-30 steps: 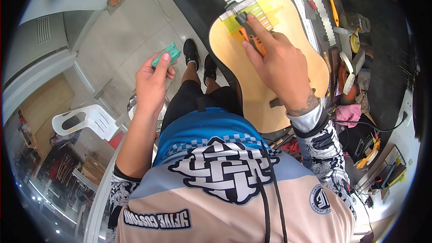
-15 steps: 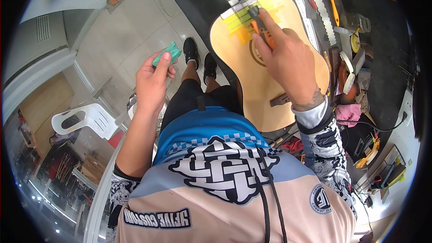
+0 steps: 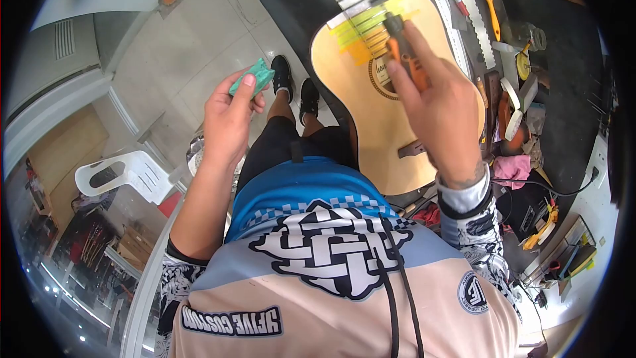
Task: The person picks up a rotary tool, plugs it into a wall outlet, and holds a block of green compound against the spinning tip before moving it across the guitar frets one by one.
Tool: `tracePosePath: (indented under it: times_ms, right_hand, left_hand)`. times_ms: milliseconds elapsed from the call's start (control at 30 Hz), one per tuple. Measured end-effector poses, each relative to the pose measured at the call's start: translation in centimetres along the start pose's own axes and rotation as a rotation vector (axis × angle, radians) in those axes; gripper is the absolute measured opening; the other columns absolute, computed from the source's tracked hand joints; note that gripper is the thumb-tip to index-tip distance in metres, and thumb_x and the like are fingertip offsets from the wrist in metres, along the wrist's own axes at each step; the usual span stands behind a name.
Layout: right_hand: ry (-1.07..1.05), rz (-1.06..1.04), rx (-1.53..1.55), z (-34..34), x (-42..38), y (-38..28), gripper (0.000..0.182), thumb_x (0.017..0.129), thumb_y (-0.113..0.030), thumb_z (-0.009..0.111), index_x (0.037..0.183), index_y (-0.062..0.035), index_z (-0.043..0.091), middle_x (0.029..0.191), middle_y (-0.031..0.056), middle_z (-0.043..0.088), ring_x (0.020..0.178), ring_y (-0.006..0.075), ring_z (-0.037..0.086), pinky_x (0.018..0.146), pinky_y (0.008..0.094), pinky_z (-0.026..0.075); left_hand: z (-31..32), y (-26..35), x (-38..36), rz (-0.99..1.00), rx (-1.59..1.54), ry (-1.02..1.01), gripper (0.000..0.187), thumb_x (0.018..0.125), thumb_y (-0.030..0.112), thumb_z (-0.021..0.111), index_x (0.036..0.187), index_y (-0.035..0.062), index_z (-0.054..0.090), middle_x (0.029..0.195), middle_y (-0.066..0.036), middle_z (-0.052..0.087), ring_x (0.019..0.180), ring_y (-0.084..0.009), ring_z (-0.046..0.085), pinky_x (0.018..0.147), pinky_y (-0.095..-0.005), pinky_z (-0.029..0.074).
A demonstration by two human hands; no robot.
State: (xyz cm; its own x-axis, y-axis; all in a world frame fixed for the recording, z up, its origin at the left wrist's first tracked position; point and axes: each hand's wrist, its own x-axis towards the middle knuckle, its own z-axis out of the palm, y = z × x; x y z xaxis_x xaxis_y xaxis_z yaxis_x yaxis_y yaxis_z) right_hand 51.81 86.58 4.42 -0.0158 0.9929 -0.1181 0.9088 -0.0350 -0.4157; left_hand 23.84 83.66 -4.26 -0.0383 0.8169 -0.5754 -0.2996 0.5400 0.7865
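Observation:
An acoustic guitar (image 3: 377, 136) with a pale wooden top lies on the dark bench, its neck pointing away from me. Yellow and orange tape (image 3: 358, 34) covers the top on both sides of the fretboard end. My right hand (image 3: 440, 103) is closed around an orange-and-black handled tool (image 3: 407, 59), whose dark head is over the last frets near the soundhole (image 3: 382, 76). Off to the left of the guitar, above the floor, my left hand (image 3: 230, 109) pinches a crumpled green piece (image 3: 253, 79), which looks like folded cloth or wrapping.
Right of the guitar lie a metal ruler (image 3: 445, 6), a notched white strip (image 3: 472, 13), an orange-handled tool (image 3: 492, 16) and a glass jar (image 3: 530, 34). A pink cloth (image 3: 512, 169) sits beside a black cable. A white plastic chair (image 3: 126, 179) stands at left.
My right hand has drawn the tool back toward me and slightly right, uncovering the soundhole label and more frets. My left hand has shifted slightly right with the green piece.

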Motion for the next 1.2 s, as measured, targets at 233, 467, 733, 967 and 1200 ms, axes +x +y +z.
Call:
tracePosePath:
  times_ms: [233,467,733,967,1200]
  right_hand:
    - [-0.155,-0.128,0.211,1.4,-2.6,-3.1,0.053,0.088,-0.023,0.075,0.138,-0.0143,0.061,0.074,0.0141,0.062,0.063,0.0292,0.061,0.061,0.0385,0.049]
    - [-0.245,-0.140,0.216,2.1,-2.7,-4.9,0.054,0.088,-0.027,0.074,0.139,-0.0172,0.060,0.075,0.0152,0.062,0.066,0.0323,0.064,0.062,0.0407,0.052]
    - [-0.219,-0.186,0.215,3.2,-2.3,-5.0,0.050,0.092,-0.034,0.067,0.138,-0.0168,0.060,0.076,0.0197,0.064,0.062,0.0360,0.067,0.058,0.0436,0.055]
    - [-0.261,-0.131,0.245,3.1,-2.5,-5.5,0.053,0.089,-0.029,0.072,0.139,-0.0167,0.060,0.076,0.0187,0.064,0.067,0.0361,0.066,0.064,0.0431,0.053]
    - [-0.217,-0.116,0.242,3.0,-2.4,-5.0,0.053,0.090,-0.032,0.071,0.139,-0.0188,0.060,0.074,0.0180,0.062,0.066,0.0356,0.065,0.062,0.0439,0.053]
  left_hand:
    - [0.9,0.1,-0.2,0.026,-0.153,-0.142,0.040,0.102,0.023,0.061,0.130,-0.0060,0.057,0.103,-0.012,0.068,0.082,-0.0133,0.059,0.075,-0.0274,0.049]
    - [0.8,0.3,-0.4,0.032,-0.098,-0.168,0.035,0.104,0.023,0.056,0.126,-0.0045,0.058,0.107,-0.015,0.067,0.086,-0.0149,0.059,0.078,-0.0285,0.048]
    - [0.8,0.0,-0.5,0.063,-0.184,-0.170,0.040,0.102,0.022,0.061,0.130,-0.0059,0.055,0.108,-0.013,0.067,0.087,-0.0135,0.059,0.079,-0.0273,0.049]
    - [0.8,0.3,-0.8,0.124,-0.204,-0.193,0.037,0.102,0.019,0.061,0.130,-0.0031,0.054,0.111,-0.014,0.066,0.090,-0.0147,0.059,0.082,-0.0294,0.048]
    - [-0.2,-0.4,-0.6,0.100,-0.188,-0.154,0.035,0.102,0.018,0.060,0.129,-0.0031,0.054,0.111,-0.012,0.066,0.090,-0.0148,0.059,0.080,-0.0296,0.048]
